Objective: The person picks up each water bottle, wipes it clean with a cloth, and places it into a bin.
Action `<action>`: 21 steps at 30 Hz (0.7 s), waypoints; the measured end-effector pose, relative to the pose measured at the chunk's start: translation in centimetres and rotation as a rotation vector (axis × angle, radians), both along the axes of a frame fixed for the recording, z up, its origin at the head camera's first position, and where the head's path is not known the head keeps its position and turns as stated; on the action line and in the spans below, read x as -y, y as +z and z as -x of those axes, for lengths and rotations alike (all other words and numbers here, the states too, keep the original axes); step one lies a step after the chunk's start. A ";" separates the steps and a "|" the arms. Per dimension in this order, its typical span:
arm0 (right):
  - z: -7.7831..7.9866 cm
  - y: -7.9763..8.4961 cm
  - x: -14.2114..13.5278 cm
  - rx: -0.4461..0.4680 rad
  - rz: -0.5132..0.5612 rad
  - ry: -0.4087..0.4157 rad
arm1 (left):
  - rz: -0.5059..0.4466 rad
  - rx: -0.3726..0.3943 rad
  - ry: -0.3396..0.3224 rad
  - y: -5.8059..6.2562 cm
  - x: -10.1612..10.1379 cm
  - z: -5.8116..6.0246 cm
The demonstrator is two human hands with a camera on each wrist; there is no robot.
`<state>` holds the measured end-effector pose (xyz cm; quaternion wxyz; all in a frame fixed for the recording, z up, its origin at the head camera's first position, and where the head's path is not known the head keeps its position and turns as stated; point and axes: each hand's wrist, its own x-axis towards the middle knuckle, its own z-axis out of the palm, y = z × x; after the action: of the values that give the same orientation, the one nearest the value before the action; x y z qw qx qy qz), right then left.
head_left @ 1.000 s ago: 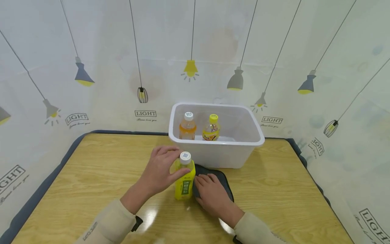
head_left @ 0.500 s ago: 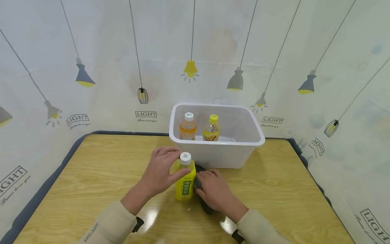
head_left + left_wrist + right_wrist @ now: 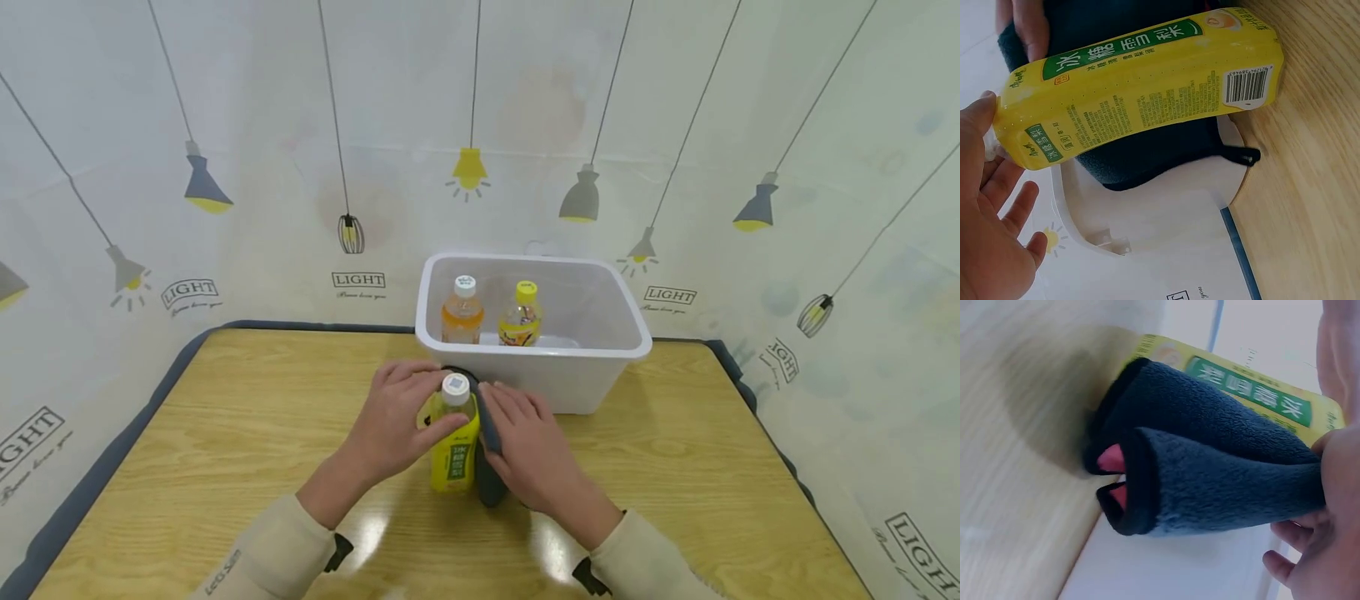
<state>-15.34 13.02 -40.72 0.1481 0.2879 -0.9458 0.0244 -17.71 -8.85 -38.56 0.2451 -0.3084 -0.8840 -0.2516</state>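
A yellow drink bottle (image 3: 453, 454) with a white cap stands upright on the table in the head view. My left hand (image 3: 397, 417) holds it near the top, thumb in front and fingers behind. Against the bottle's right side and round its back lies a dark blue-grey cleaning cloth (image 3: 491, 479). This cloth has black edging, a small hanging loop (image 3: 1247, 155) and a pink inner side. My right hand (image 3: 536, 454) grips the cloth's upper part, which folds over in the right wrist view. The fingers behind the cloth are partly hidden.
Right behind the bottle is a white plastic bin (image 3: 540, 383). Inside it stand an orange drink bottle (image 3: 462, 321) with a white cap and a yellow-capped bottle (image 3: 521, 323). A printed curtain (image 3: 262, 167) surrounds the wooden table (image 3: 247, 433).
The cloth, spread flat on the table at first, has been lifted and drawn up against and behind the bottle by my right hand. My left hand and the bottle stay in place.
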 end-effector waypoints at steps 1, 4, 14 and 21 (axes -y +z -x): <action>0.0 -0.3 0.0 -0.010 -0.015 -0.003 | -0.001 -0.001 0.000 0.0 0.0 0.0; -0.3 -1.4 0.0 -0.007 -0.077 -0.006 | -0.006 -0.006 -0.005 0.0 0.0 0.0; -0.8 -4.5 0.4 0.195 -0.267 -0.012 | 0.003 0.020 0.010 0.2 -0.1 -0.2; -0.9 -5.9 -0.2 0.279 -0.293 0.011 | 0.013 0.033 0.015 0.2 -0.2 -0.2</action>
<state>-14.47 13.26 -46.65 -0.0280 0.3053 -0.9490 -0.0733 -17.50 -8.64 -38.39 0.2302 -0.2992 -0.8919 -0.2489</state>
